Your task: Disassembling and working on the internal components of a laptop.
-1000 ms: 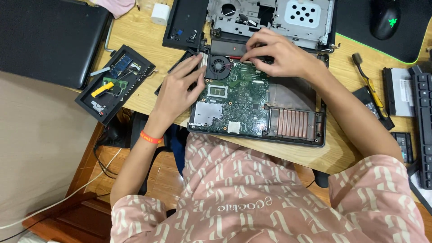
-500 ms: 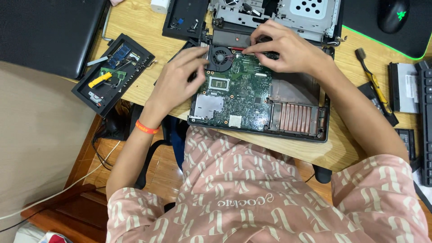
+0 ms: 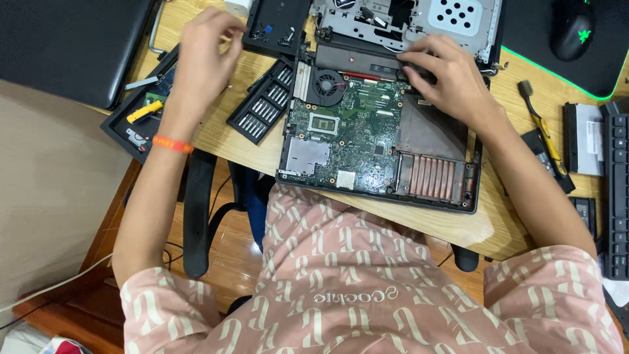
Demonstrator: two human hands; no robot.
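Note:
An opened laptop base (image 3: 436,174) lies on the wooden desk (image 3: 216,131), showing its green motherboard (image 3: 347,131) and a round fan (image 3: 327,85). My right hand (image 3: 449,82) rests on the dark strip along the base's far edge, fingers bent down onto it. My left hand (image 3: 203,59) hovers over the desk to the left of the laptop, above a black tray of screwdriver bits (image 3: 262,108). Its fingers are curled downward, and I cannot tell whether they hold anything. An orange band (image 3: 172,144) circles that wrist.
A black tool tray (image 3: 141,115) with a yellow-handled tool lies at the desk's left edge. A grey metal laptop frame (image 3: 452,16) sits behind the base. On the right are a mouse (image 3: 570,29), a yellow-handled screwdriver (image 3: 540,124) and a keyboard (image 3: 616,190).
My left hand has left the motherboard and moved up and left over the desk. My right hand has shifted from beside the fan to the base's far edge.

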